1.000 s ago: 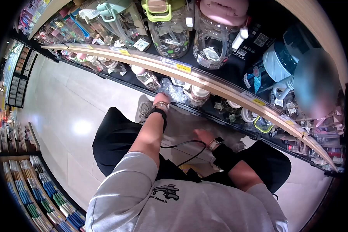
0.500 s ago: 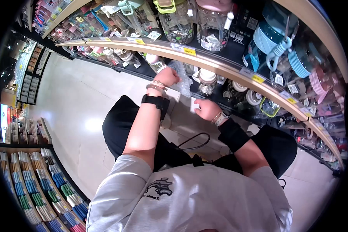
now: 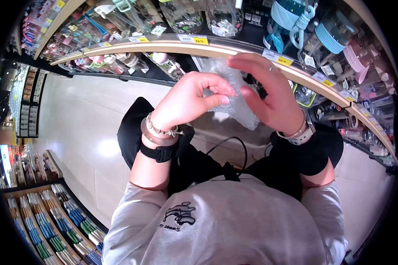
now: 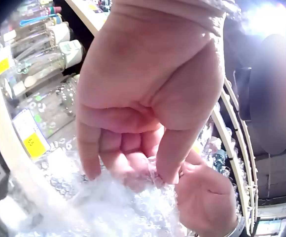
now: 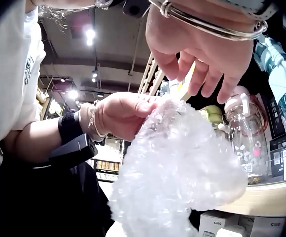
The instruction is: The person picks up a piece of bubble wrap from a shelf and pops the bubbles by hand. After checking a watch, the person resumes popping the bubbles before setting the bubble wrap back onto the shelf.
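Observation:
Crumpled clear bubble wrap [image 3: 241, 108] hangs between both hands, in front of the shelf unit. My left hand [image 3: 188, 99] pinches its upper edge between thumb and fingers. In the right wrist view the bubble wrap [image 5: 177, 163] droops in a wide bunch below the left hand [image 5: 121, 114]. My right hand [image 3: 274, 97] is on the other side, its fingers apart and loosely bent. Seen from the right wrist, the right hand [image 5: 202, 54] hovers just above the wrap with no grip on it. In the left wrist view the wrap [image 4: 118, 207] spreads beneath the pinching fingers.
A curved wooden shelf edge [image 3: 154, 43] with price tags runs across the front. Clear drink bottles [image 3: 181, 17] and a light-blue strapped bottle [image 3: 287, 15] stand above it. Below sits a bottle with a pale lid [image 3: 160, 58]. Another rack [image 3: 44, 221] stands at lower left.
Both hands have risen from the low shelf and come closer together. The left hand has lifted the bubble wrap off the lower shelf; the right hand has moved up beside it.

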`<state>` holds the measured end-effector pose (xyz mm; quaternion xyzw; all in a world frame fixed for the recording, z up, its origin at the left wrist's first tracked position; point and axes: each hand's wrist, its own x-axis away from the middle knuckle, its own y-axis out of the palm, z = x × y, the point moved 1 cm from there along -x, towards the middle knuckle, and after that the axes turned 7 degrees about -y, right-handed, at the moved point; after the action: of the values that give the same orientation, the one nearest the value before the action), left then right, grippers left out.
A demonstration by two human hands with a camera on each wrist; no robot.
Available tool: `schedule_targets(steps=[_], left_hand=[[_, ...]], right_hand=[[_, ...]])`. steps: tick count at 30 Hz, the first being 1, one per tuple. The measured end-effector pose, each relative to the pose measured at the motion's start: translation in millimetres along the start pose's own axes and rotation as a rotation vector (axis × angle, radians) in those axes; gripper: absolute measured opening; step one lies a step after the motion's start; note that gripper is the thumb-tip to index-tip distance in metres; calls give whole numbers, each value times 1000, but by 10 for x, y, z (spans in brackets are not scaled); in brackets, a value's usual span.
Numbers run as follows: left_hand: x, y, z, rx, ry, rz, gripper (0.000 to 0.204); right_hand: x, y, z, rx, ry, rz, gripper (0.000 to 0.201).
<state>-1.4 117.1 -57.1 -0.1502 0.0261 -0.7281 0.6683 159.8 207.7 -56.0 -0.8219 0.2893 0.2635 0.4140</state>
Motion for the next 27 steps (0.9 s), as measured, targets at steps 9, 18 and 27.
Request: schedule_targets(steps=[9,18,27], left_hand=[[-149,105,-116,149,139,-30,30],[-266,106,-144,225,154,-60,26],[-258,174,-126,247,211,7,31]], right_hand=[[246,89,138,-348,358,-92,44],[259,-17,108,-412,632,-7,11],[371,23,180,-606,590,20,9]])
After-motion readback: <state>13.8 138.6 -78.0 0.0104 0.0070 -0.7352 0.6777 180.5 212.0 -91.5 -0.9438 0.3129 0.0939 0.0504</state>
